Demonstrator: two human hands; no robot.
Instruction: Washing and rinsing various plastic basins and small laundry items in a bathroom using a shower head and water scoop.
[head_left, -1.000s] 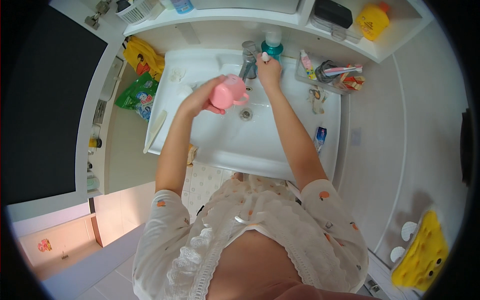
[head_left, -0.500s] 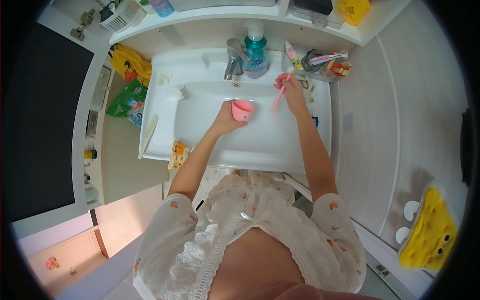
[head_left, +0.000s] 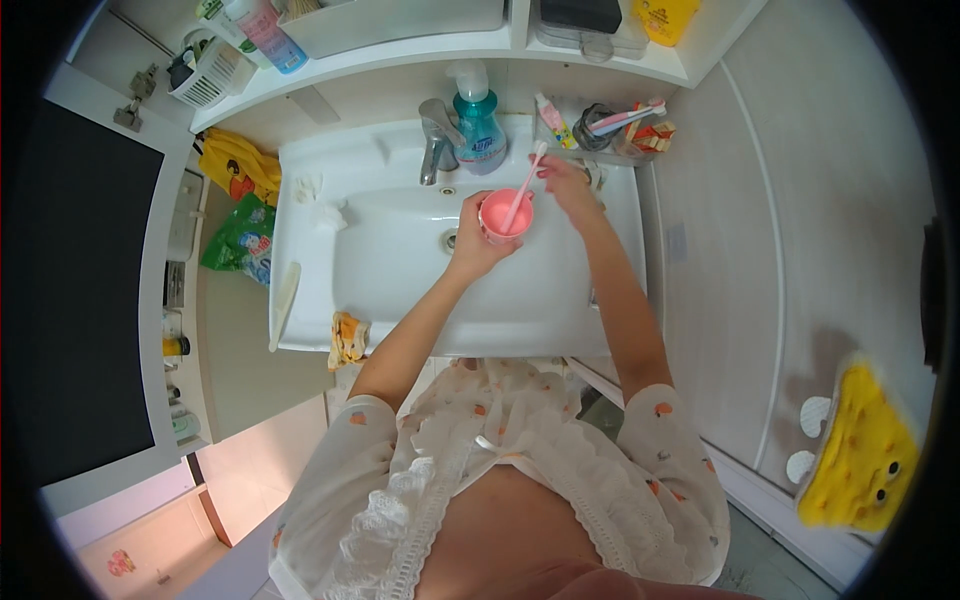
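Sink (head_left: pixel 385 265) seen from the head: above it, clamping a pink cup (head_left: pixel 498 212) in the left hand (head_left: pixel 477 247). Holding the right hand (head_left: pixel 568 186) close beside the bristle end of a pink toothbrush (head_left: pixel 524 188); cannot tell whether gripping or apart. Possibly risking a fall into the sink, through tipping the cup or bumping the toothbrush. As for the toothbrush: resting handle-down in the cup, pointing its bristle end away from the body, slanting its long axis slightly right, toward a toothpaste tube (head_left: pixel 556 122).
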